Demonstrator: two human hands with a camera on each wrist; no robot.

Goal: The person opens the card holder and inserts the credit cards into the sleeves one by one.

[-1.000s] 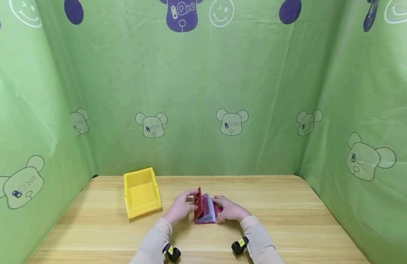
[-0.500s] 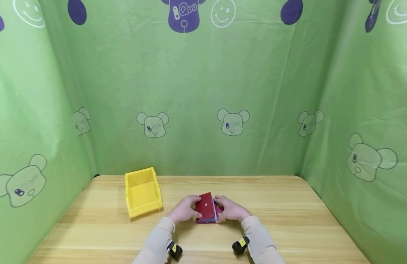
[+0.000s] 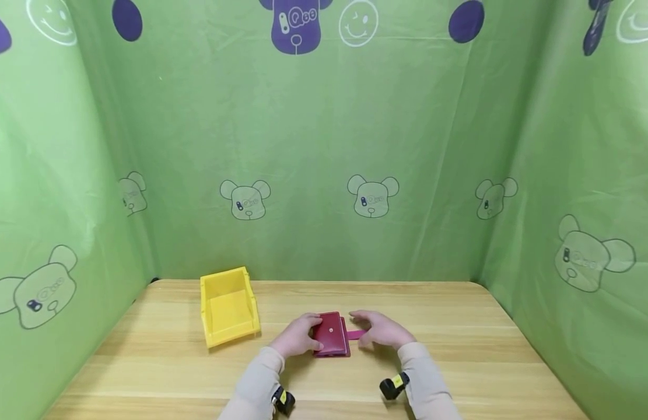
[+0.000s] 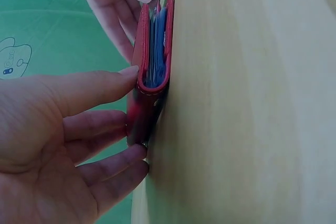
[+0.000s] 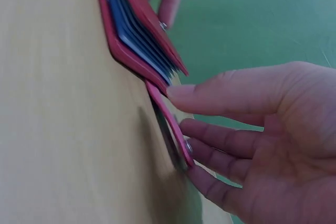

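Observation:
A red card holder (image 3: 330, 332) lies on the table with its cover down over its clear sleeves; a snap stud shows on the cover. My left hand (image 3: 298, 337) holds it at the spine side, thumb at the cover's near edge and fingers along the spine, as the left wrist view shows (image 4: 68, 129). From its right side sticks out a pink strap (image 5: 170, 121) with a metal snap. My right hand (image 3: 384, 331) is around this strap, fingertips by its end and thumb near the holder's corner, fingers loosely bent. In the right wrist view the sleeves (image 5: 139, 32) show between the covers.
A yellow bin (image 3: 229, 312) stands at the back left of the wooden table (image 3: 439, 361). Green printed curtains (image 3: 313, 134) close off the back and both sides. Each wrist wears a small black camera (image 3: 391, 388).
The card holder's raised cover has come down to the right over the sleeves. My left hand followed it; my right hand has drawn off the pages a little to the right, baring the strap.

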